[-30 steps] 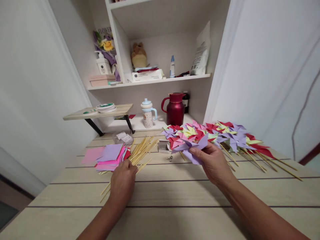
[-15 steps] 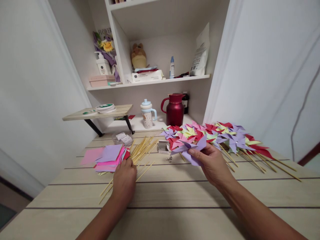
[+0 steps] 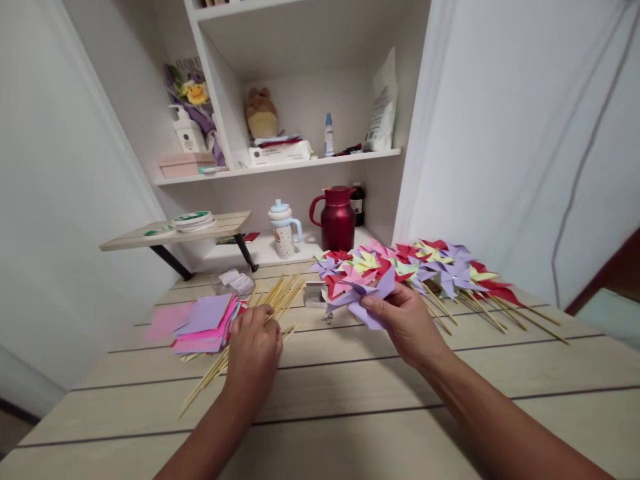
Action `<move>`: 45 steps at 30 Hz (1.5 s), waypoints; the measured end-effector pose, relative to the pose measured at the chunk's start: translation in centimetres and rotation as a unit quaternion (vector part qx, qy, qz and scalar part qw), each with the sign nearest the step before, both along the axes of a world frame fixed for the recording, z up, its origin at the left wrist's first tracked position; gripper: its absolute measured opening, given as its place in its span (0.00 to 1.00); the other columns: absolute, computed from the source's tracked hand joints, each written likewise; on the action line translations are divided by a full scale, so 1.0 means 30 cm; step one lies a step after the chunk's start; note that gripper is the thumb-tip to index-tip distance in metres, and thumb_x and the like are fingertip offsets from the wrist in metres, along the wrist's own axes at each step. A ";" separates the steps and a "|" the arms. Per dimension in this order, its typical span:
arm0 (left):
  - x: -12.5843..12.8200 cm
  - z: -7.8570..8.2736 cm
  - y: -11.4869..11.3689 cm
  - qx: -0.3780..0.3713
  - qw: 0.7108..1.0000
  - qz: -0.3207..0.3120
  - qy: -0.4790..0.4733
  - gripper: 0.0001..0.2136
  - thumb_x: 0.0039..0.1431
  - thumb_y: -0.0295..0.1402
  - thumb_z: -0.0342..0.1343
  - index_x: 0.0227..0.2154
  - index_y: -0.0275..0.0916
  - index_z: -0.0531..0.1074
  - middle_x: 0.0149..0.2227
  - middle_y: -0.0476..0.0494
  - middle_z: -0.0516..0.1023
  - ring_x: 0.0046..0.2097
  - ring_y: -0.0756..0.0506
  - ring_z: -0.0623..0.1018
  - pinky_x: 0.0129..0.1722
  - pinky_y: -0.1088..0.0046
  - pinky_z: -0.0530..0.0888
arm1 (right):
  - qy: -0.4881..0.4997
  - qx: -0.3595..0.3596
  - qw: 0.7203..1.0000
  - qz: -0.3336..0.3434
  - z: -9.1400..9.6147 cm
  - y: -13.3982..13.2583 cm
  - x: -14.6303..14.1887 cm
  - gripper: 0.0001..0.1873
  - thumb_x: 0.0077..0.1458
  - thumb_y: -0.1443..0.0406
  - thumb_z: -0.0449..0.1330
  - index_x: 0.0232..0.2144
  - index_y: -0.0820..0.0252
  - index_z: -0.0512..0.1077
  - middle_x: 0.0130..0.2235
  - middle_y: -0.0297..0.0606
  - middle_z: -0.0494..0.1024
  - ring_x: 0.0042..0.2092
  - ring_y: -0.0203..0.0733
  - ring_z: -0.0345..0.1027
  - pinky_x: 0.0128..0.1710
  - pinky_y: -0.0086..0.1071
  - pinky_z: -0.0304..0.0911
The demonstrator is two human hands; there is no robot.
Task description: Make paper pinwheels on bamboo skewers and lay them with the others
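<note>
My right hand pinches a folded purple paper pinwheel between thumb and fingers, raised above the table. My left hand lies over a bundle of thin bamboo sticks, its fingers curled round some of them; the fingertips are partly hidden. Stick ends poke out below that hand toward the lower left. Beside it on the left sits a stack of coloured paper squares, purple and pink on top. Several small metallic pieces lie near a small open box between the hands.
Finished pinwheels on sticks are heaped at the right. Behind stand a red jug and a speckled cup. A small raised stand carries rolls of tape at the left. A clear plastic container sits beneath its edge.
The view has turned slightly right. My left hand has shifted over the bamboo sticks, and their lower ends have gathered closer together. My right hand keeps hold of the purple pinwheel.
</note>
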State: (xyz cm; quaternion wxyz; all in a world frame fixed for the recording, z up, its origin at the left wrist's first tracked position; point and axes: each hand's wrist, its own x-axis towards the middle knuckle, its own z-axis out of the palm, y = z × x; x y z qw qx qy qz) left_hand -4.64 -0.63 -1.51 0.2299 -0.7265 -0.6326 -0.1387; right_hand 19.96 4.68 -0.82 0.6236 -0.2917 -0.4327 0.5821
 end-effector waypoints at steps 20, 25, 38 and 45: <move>0.160 -0.087 -0.002 -0.146 0.970 -0.191 0.023 0.12 0.58 0.18 0.52 0.27 0.38 0.75 0.31 0.42 0.78 0.37 0.42 0.75 0.39 0.65 0.67 | 0.011 0.014 1.000 -0.007 0.034 -0.021 0.013 0.13 0.34 0.63 0.76 0.26 0.55 0.79 0.29 0.33 0.81 0.30 0.39 0.72 0.31 0.32 0.68; 0.177 -0.083 0.015 -0.118 0.969 -0.213 -0.042 0.11 0.59 0.21 0.52 0.26 0.39 0.75 0.32 0.43 0.79 0.37 0.44 0.76 0.46 0.63 0.67 | 0.018 0.005 1.000 -0.002 0.031 -0.017 0.009 0.13 0.34 0.63 0.76 0.26 0.55 0.79 0.28 0.31 0.81 0.29 0.38 0.72 0.31 0.31 0.67; 0.176 -0.075 0.116 0.079 0.921 -0.114 -0.363 0.09 0.58 0.27 0.52 0.27 0.41 0.76 0.33 0.48 0.83 0.36 0.48 0.81 0.40 0.71 0.78 | 0.042 -0.010 0.999 -0.007 0.025 0.002 0.016 0.14 0.34 0.64 0.76 0.26 0.56 0.79 0.28 0.32 0.82 0.28 0.38 0.73 0.32 0.32 0.71; 0.132 -0.057 0.079 0.095 0.915 -0.108 -0.376 0.09 0.61 0.29 0.50 0.34 0.41 0.76 0.39 0.43 0.80 0.44 0.44 0.78 0.48 0.65 0.73 | 0.048 -0.011 0.998 -0.025 0.014 0.027 0.039 0.15 0.32 0.62 0.76 0.27 0.54 0.78 0.28 0.30 0.81 0.30 0.39 0.74 0.36 0.35 0.73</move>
